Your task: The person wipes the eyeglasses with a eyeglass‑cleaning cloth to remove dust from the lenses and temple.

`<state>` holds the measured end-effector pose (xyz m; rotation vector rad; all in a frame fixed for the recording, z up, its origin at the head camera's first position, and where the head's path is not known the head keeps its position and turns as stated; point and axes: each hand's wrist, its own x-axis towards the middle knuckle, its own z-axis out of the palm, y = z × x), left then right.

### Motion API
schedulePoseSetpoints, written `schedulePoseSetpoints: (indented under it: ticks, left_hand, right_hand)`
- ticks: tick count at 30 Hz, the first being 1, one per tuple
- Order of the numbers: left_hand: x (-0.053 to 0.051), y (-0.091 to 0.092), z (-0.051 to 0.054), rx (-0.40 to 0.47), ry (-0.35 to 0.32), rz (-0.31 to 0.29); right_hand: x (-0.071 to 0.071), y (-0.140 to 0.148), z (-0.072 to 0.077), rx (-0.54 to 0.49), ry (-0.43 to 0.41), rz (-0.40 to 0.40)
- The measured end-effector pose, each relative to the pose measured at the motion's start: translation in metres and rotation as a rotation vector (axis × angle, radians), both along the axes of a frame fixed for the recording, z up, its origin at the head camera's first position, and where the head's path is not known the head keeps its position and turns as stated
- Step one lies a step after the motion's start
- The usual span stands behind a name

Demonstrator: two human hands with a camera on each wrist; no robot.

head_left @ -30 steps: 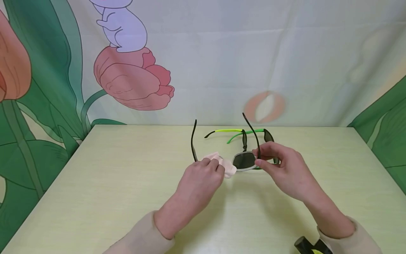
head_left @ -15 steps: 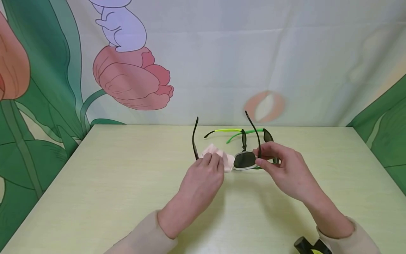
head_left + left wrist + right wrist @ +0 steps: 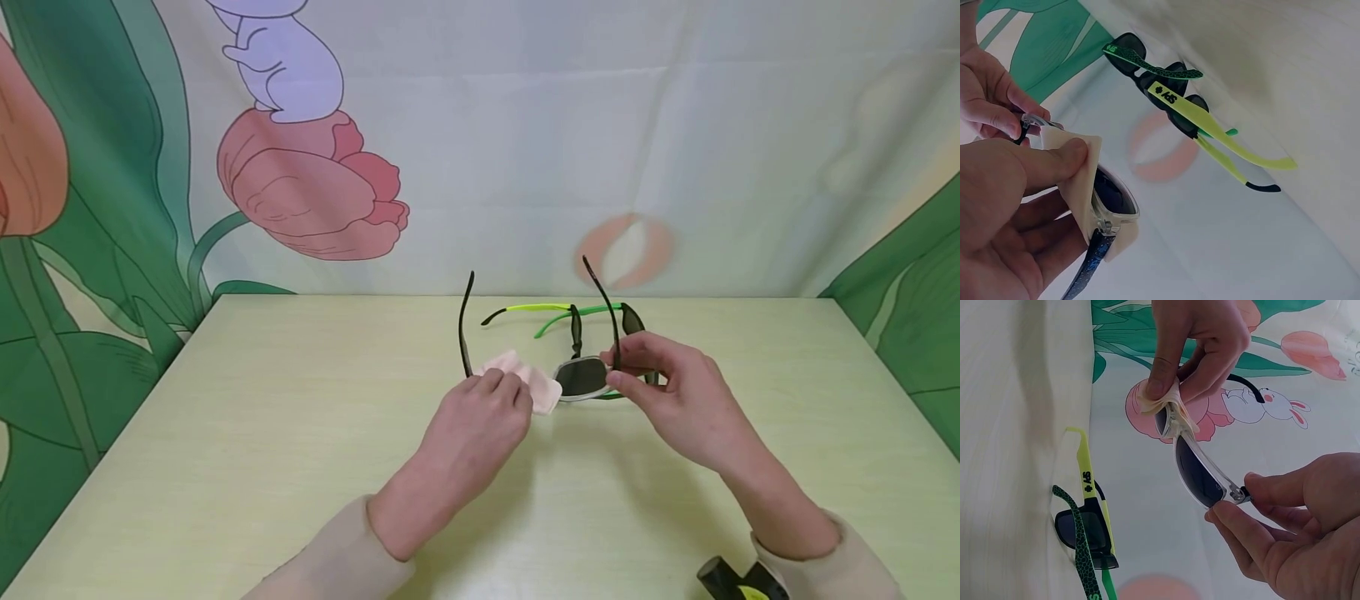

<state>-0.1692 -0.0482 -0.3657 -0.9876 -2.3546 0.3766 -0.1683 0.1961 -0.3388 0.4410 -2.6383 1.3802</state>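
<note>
A pair of sunglasses (image 3: pixel 582 377) with a clear frame, dark lenses and dark temples is held up above the table, both temples unfolded and pointing away. My right hand (image 3: pixel 678 400) pinches it at the hinge on the right side. With thumb and fingers my left hand (image 3: pixel 480 425) pinches a pale pink cloth (image 3: pixel 542 390) folded round the left lens. In the left wrist view the cloth (image 3: pixel 1079 175) covers both faces of that lens, leaving its outer end bare beside the blue-flecked temple (image 3: pixel 1089 265). The right lens (image 3: pixel 1197 472) shows uncovered in the right wrist view.
Behind the hands, sunglasses with yellow-green temples (image 3: pixel 1191 112) and sunglasses with green patterned temples (image 3: pixel 1147 65) stand close together on the table (image 3: pixel 300 433). A black object with a yellow patch (image 3: pixel 738 579) lies at the front right edge. A printed curtain (image 3: pixel 480 150) hangs behind the table.
The held sunglasses have risen slightly and shifted a little right. The left hand's cloth has moved up, then back down along the left lens; the right hand keeps its pinch.
</note>
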Motion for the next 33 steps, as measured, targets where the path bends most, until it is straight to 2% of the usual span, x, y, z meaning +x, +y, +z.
schedulePoseSetpoints:
  ticks: [7,12,21,29,33]
  left_hand:
    - [-0.0001,-0.0012,-0.0007,0.049,-0.008,-0.047]
    - [0.0001,-0.0016,-0.0006,0.069,-0.031,-0.056]
    - [0.0036,0.0024,-0.0002,0.038,-0.116,0.007]
    - [0.0024,0.0054,-0.0039,0.003,-0.115,0.058]
    - [0.0013,0.0059,-0.0051,-0.012,-0.118,0.065]
  right_hand:
    - [-0.0001,0.0010,0.0002,-0.006,-0.018,0.003]
    - [0.0002,0.0003,0.0004,-0.004,-0.027,0.003]
    - [0.0001,-0.0020,-0.0011,0.036,0.007,-0.002]
    - [-0.0021,-0.0028,-0.0017,0.066,0.024,0.009]
    - [-0.0024,-0.0025,-0.0019,0.069,0.027,0.010]
